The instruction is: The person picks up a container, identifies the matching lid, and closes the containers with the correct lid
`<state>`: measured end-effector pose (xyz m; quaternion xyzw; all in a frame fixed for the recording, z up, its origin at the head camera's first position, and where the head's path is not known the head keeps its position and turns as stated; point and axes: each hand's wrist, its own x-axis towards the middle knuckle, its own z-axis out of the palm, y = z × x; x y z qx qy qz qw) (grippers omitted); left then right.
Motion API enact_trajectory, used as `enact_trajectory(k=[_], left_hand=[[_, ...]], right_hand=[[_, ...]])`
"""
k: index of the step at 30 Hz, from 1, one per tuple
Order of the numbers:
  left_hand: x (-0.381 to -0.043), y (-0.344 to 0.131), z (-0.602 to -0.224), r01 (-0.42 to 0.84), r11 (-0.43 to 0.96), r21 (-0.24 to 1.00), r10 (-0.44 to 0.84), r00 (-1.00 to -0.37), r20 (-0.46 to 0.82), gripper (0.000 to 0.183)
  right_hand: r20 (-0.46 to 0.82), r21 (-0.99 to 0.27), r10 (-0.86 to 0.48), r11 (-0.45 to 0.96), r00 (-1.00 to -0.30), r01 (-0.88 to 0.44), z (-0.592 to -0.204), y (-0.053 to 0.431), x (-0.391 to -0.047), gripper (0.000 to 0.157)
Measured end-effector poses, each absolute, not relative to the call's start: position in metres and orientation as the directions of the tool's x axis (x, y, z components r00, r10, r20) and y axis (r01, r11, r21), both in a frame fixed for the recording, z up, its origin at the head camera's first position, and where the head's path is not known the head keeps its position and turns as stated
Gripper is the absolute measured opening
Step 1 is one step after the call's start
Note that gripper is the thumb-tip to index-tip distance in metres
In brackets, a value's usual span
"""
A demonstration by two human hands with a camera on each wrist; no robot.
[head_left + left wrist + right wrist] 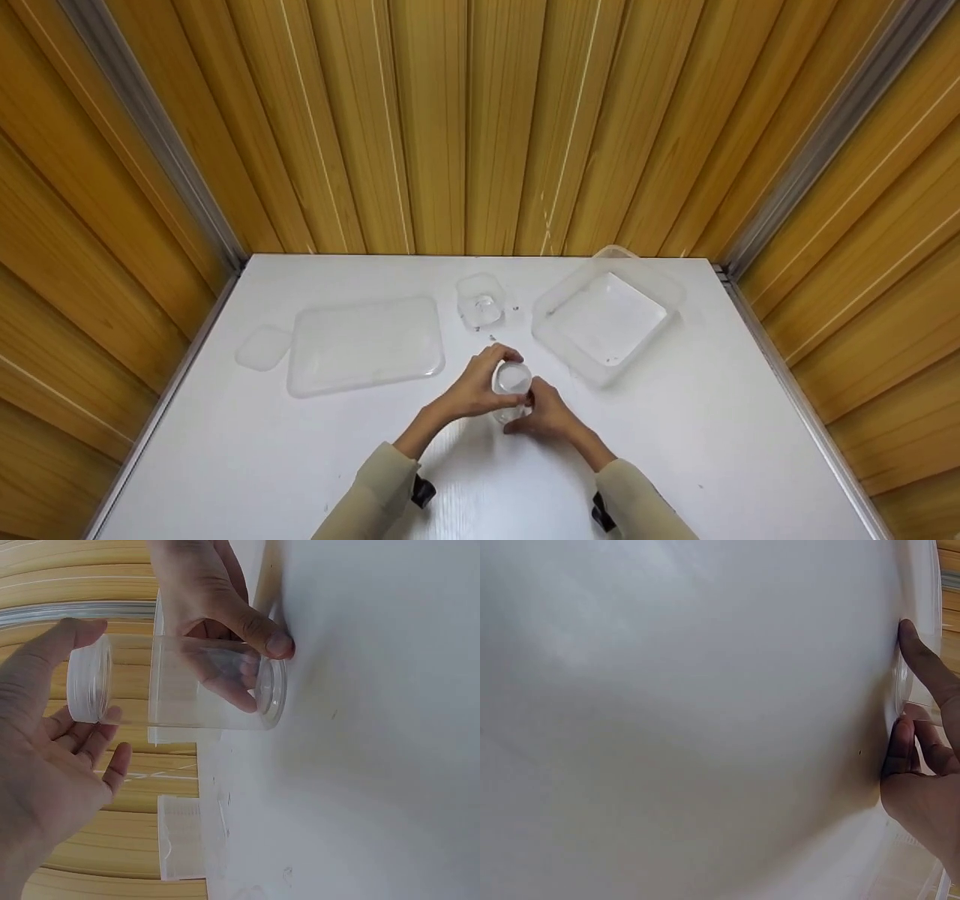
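Note:
A clear plastic jar [172,686] stands upright near the front middle of the white table [480,495], its base at the tabletop. My left hand [472,388] grips the jar's translucent screw lid [88,681] from above, thumb on one side and fingers on the other. Low on the jar, my right hand [551,414] holds the body near its base, with thumb and fingers around it. Through the clear wall, some right fingers show in the left wrist view, and the jar looks empty. In the right wrist view only the jar's bottom edge [902,686] shows beside the fingers.
A large translucent open box [551,341] sits at the back right. Behind the hands stands a small clear container [469,289]. To the left lie a large rectangular lid [364,345] and a small square lid [262,347]. Wood-patterned walls [431,127] enclose the table.

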<state>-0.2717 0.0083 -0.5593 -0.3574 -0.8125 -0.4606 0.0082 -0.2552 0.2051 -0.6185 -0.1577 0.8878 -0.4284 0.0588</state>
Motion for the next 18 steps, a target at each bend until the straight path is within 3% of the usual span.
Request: enact_trajectory(k=[5,8,14,18], left_hand=[[-0.276,0.007,-0.558,0.539,0.212,0.815,0.648,-0.702,0.295,0.055],[-0.275,0.006,-0.556,0.521,0.224,0.824,0.669,-0.697,0.258,0.061],[-0.270,0.002,-0.559,0.543,0.347,0.765,0.539,-0.783,0.311,0.074],[-0.266,0.001,-0.563,0.535,0.391,0.749,0.452,-0.820,0.351,0.070]], right_hand=[[0.006,-0.779,-0.327,0.591,-0.945,-0.210,-0.617,0.206,-0.255,0.062],[-0.003,-0.780,-0.335,0.590,-0.942,-0.207,-0.617,0.207,-0.255,0.065],[0.017,-0.789,-0.344,0.573,-0.939,-0.223,-0.620,0.207,-0.253,0.068],[0.062,-0.778,-0.338,0.573,-0.939,-0.258,-0.623,0.208,-0.252,0.064]])
